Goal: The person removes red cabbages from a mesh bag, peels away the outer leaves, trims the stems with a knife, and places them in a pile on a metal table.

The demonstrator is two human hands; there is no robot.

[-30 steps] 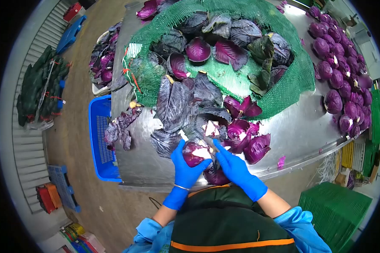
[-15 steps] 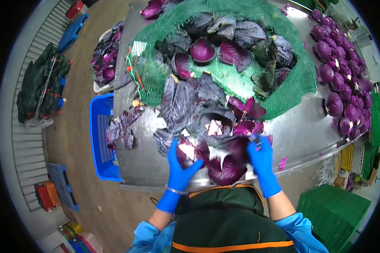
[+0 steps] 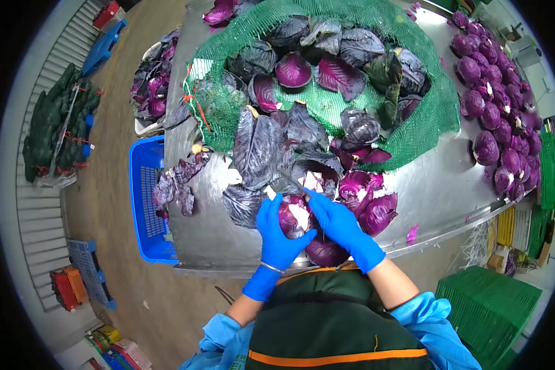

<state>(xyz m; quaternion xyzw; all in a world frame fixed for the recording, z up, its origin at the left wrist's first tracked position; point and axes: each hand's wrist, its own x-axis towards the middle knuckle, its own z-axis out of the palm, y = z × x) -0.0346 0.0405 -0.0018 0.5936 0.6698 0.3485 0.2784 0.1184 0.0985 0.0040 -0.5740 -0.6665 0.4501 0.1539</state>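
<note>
My left hand (image 3: 276, 237), in a blue glove, is wrapped round a red cabbage (image 3: 293, 217) with a pale cut face. Close beside it, my gloved right hand (image 3: 339, 223) grips a knife (image 3: 295, 182), its thin dark blade pointing up and left past the cabbage; the handle is hidden in the fingers. Below the hands, a loose purple leaf (image 3: 325, 253) lies at the table's front edge. Further purple leaves (image 3: 379, 214) lie right of my right hand, and large dark outer leaves (image 3: 253, 151) spread beyond my left hand.
A green mesh bag (image 3: 438, 117) lies opened out on the metal table (image 3: 213, 240), with dark leaves and a whole dark cabbage (image 3: 359, 127) on it. Many purple cabbages (image 3: 486, 148) are heaped at right. A blue basket (image 3: 143, 203) stands at the left edge.
My right hand has swung left with the knife to the cabbage in my left hand. That cabbage has shifted slightly right. A whole dark cabbage now shows on the mesh bag's near side.
</note>
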